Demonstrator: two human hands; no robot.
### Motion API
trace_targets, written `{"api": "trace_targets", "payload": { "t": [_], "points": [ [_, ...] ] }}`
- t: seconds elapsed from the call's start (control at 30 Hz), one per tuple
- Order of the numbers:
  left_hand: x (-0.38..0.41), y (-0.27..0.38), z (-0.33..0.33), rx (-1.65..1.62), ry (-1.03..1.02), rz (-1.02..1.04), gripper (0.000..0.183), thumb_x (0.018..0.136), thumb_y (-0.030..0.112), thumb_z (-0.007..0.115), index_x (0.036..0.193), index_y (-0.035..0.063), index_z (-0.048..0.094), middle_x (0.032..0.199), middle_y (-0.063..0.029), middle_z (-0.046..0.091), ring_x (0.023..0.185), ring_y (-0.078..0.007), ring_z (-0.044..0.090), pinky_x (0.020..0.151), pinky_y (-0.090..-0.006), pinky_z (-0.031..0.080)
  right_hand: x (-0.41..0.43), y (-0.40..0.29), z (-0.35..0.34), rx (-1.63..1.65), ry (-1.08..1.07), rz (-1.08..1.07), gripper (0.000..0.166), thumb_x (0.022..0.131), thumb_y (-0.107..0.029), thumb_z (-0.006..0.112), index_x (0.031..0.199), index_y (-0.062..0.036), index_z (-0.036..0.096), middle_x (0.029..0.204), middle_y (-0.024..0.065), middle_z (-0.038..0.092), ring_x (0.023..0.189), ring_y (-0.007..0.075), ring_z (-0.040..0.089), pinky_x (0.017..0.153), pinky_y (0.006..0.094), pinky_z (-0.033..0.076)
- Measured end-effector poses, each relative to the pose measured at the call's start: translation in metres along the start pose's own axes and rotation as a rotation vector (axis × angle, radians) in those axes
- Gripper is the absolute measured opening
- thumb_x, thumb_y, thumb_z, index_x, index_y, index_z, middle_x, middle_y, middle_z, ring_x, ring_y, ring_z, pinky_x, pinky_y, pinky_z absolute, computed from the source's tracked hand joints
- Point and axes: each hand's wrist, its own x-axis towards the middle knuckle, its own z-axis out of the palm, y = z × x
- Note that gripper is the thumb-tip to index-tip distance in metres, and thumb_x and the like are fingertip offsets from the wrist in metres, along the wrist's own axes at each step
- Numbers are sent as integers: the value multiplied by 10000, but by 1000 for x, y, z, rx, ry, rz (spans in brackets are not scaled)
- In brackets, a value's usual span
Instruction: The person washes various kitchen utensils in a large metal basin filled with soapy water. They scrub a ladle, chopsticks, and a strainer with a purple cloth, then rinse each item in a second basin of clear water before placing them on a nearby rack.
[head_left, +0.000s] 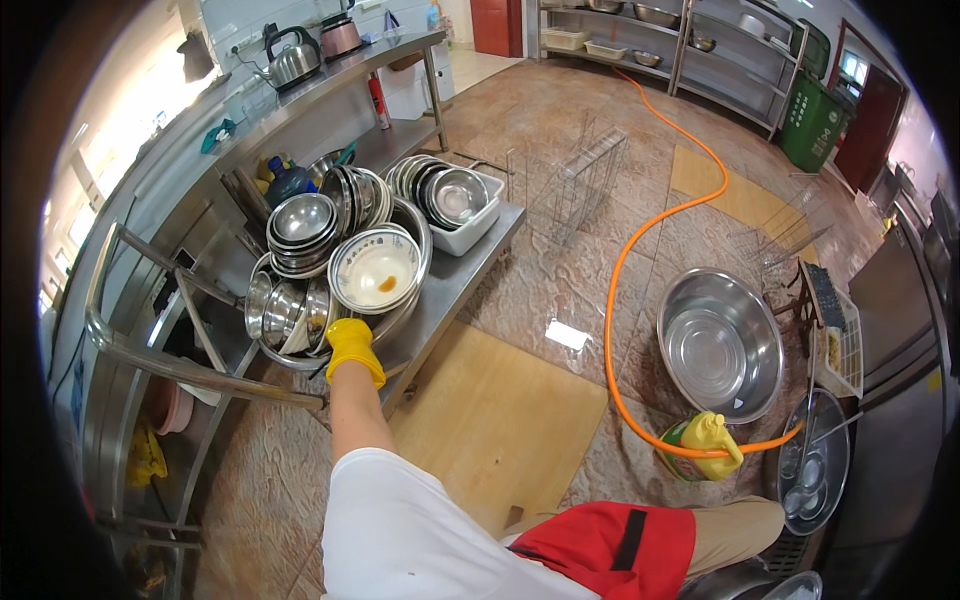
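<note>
My left hand (351, 346), in a yellow rubber glove, reaches to the near rim of a large steel basin of dishes; its fingers are hidden, so its hold cannot be told. Just beyond it lies a stack of patterned bowls (375, 271), the top one with a brown stain. Beside these are stacked small steel bowls (303, 219) and more steel bowls (283, 315) tilted on their sides. A white plastic tub (469, 234) with steel bowls and plates stands farther along the steel table (450, 289). My right hand is out of view.
An orange hose (611, 315) snakes over the tiled floor. A large steel basin (709, 345), a yellow-capped detergent jug (705, 442) and a basin of dishes (814, 472) stand at right. Wire racks (577, 176) lie beyond the table. A curved metal rail (195, 371) is at left.
</note>
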Motion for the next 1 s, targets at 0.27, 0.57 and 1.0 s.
{"api": "trace_targets", "payload": {
  "t": [0.27, 0.57, 1.0],
  "points": [
    [-38, 41, 10, -23, 372, -129, 296, 884, 251, 489, 1065, 119, 684, 1080, -76, 675, 1083, -277, 581, 958, -443, 351, 3, 3, -83, 102, 106, -25, 284, 798, -431, 650, 890, -187, 536, 802, 53, 530, 764, 222, 528, 751, 575, 415],
    [-217, 246, -89, -528, 462, 863, 318, 861, 187, 591, 1118, 6, 639, 1056, -210, 658, 1007, -356, 623, 900, -390, 474, 57, 28, -289, 706, 84, -328, 231, 874, -346, 587, 710, -211, 495, 499, -41, 368, 359, 187, 353, 379, 437, 357],
    [-816, 573, -177, -506, -192, 2527, 326, 822, 126, 636, 1130, 18, 642, 1038, -193, 672, 989, -300, 646, 860, -347, 483, 45, 87, -390, 1391, 631, -406, 208, 882, -188, 636, 1079, -142, 587, 981, 73, 638, 863, 236, 632, 740, 386, 527]
  ]
}}
